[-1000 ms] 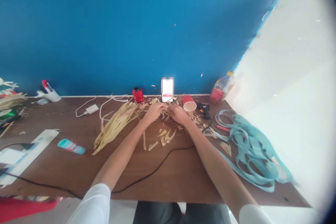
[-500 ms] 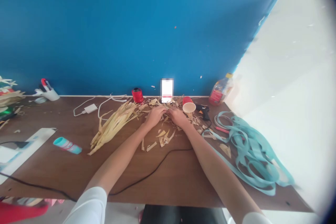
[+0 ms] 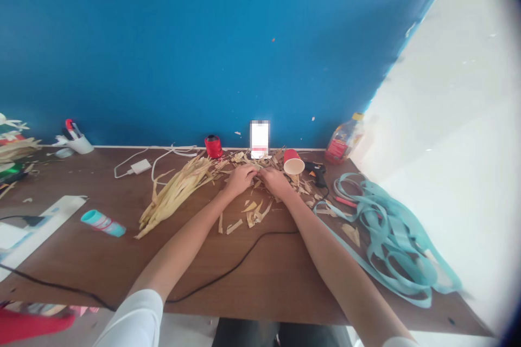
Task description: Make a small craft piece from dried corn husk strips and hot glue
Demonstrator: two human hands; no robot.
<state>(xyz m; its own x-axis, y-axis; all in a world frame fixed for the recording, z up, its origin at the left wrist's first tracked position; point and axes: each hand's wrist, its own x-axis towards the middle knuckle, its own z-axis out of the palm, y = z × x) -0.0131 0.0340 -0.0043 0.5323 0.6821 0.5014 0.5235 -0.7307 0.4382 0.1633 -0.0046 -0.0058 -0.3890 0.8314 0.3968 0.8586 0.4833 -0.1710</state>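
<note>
Our left hand (image 3: pixel 241 181) and right hand (image 3: pixel 277 182) curl downward side by side, fingertips almost touching, over a tangle of dried leaf strips (image 3: pixel 254 165) near the back of a brown desk (image 3: pixel 81 260); whether they pinch any strip we cannot tell. A long sheaf of dried leaf (image 3: pixel 175 198) lies just left of our hands, and loose scraps (image 3: pixel 253 214) are scattered just below them.

Just beyond our right hand, a red paper cup (image 3: pixel 293 162) lies tipped on its side beside a black hot glue gun (image 3: pixel 316 173). To the right sprawl loops of teal ribbon (image 3: pixel 391 238), partly over a red-handled tool (image 3: pixel 345 201). A plastic bottle (image 3: pixel 344 138) stands in the far corner.

At the wall, we see a red spool (image 3: pixel 214 146) and an upright phone (image 3: pixel 259 138), its screen blurred. A black cable (image 3: pixel 240 260) runs across the desk beneath our forearms, and a teal tube (image 3: pixel 103 223) lies well to the left.
</note>
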